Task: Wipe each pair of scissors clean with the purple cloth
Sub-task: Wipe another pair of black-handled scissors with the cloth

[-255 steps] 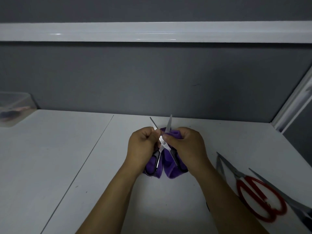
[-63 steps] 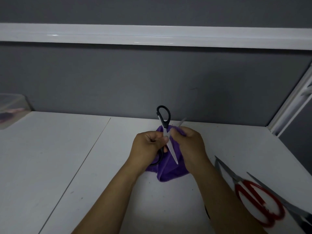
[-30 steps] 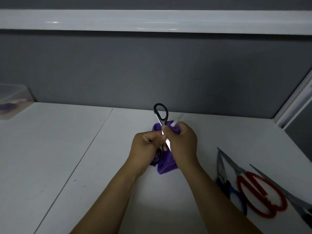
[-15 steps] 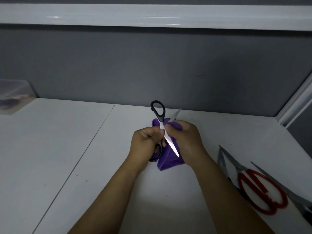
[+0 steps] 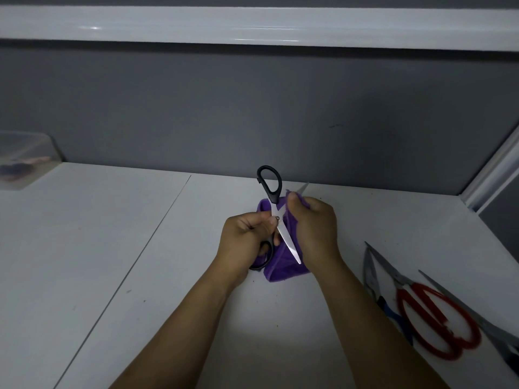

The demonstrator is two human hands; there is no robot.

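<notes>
Since half a second back my right hand point(image 5: 314, 228) has slid outward along the far blade, thumb now nearer the tip. Nearest me, both forearms run off the bottom edge. To my right on the white table point(image 5: 112, 248) lie the red-handled scissors point(image 5: 435, 313), blades apart. A blue-handled pair point(image 5: 391, 311) sits close against them, its handle mostly hidden. A third grey blade point(image 5: 466, 306) beyond runs out at the right edge, handle unseen. Mid-table, my left hand point(image 5: 244, 242) has fingers curled round the lower loop of the black-handled scissors point(image 5: 288, 242), thumb pressed by the pivot, fingertips hidden behind the palm. Scissors open in an X: one blade points down toward me across the purple cloth point(image 5: 283, 265), its loop standing clear on the far side. Right thumb and fingers pinch the cloth round the other blade; only that blade's tip pokes out past the knuckles, the rest wrapped. Cloth hangs bunched below the hands; touching the table or just off it, cannot tell. Far left, a clear container point(image 5: 25, 161), cut by the edge, contents blurred. Behind, grey partition point(image 5: 252, 108), with a white rail point(image 5: 252, 23) above.
</notes>
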